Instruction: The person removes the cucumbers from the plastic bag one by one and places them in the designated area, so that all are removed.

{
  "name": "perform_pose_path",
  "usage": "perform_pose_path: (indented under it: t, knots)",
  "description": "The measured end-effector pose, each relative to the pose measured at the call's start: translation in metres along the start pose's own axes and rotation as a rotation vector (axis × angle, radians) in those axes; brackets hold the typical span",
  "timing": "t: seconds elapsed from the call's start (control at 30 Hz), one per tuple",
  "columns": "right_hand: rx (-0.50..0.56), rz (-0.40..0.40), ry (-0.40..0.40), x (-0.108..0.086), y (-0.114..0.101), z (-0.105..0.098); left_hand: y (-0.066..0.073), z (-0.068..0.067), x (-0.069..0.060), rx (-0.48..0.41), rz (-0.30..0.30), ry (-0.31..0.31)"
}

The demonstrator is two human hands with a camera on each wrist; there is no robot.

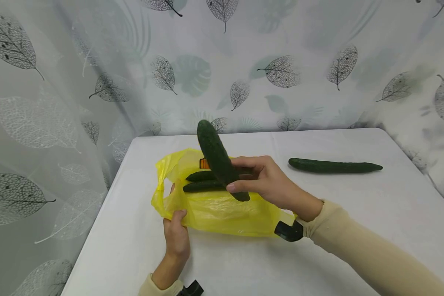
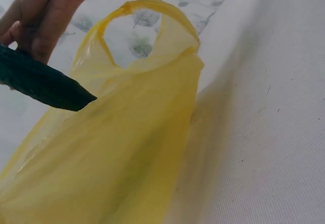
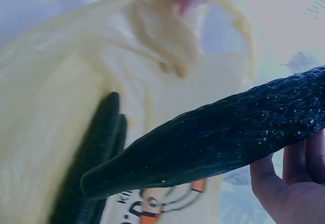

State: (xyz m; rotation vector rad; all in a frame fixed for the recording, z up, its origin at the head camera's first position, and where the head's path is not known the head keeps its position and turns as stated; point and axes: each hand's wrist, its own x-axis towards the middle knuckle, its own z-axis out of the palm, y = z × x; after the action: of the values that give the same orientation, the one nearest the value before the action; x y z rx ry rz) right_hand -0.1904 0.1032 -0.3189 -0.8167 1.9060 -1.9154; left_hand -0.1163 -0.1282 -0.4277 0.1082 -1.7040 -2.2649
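Above a yellow plastic bag [image 1: 225,213], my right hand [image 1: 270,181] grips a dark green cucumber [image 1: 216,154] near its lower end, thumb on one side and fingers on the other. The cucumber is tilted, its upper end leaning left. My left hand [image 1: 177,236] pinches the bag's edge near the left handle, thumb outside and other fingers partly hidden by the plastic. Two cucumbers [image 3: 96,148] lie side by side inside the open bag. In the left wrist view the bag [image 2: 137,142] appears close up, with the held cucumber [image 2: 45,82] beside it.
Another cucumber [image 1: 334,166] lies on the white-covered table [image 1: 355,213] to the right of the bag. Leaf-patterned curtains [image 1: 222,74] hang behind the table and along both sides. Orange and black print [image 3: 152,206] shows on the bag.
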Motion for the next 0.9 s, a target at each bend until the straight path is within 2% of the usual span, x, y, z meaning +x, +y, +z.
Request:
perform_pose_path:
  t: [0.17,0.4,0.57,0.77,0.9]
  knots:
    - [0.045,-0.040,0.067,-0.004,-0.017,-0.014,-0.001,0.002,0.000,0.001,-0.008,-0.001]
    - [0.150,-0.188,0.191,-0.009,-0.035,-0.034,-0.001,0.003,0.000,-0.001,-0.017,0.005]
    - [0.231,-0.270,0.269,-0.010,-0.037,-0.041,0.000,0.001,0.000,0.006,-0.011,0.023]
    - [0.339,-0.370,0.339,-0.012,-0.036,-0.048,-0.001,0.001,-0.001,0.011,-0.025,-0.002]
    - [0.315,-0.407,0.387,-0.013,-0.035,-0.056,-0.001,0.001,-0.001,0.012,-0.025,0.004]
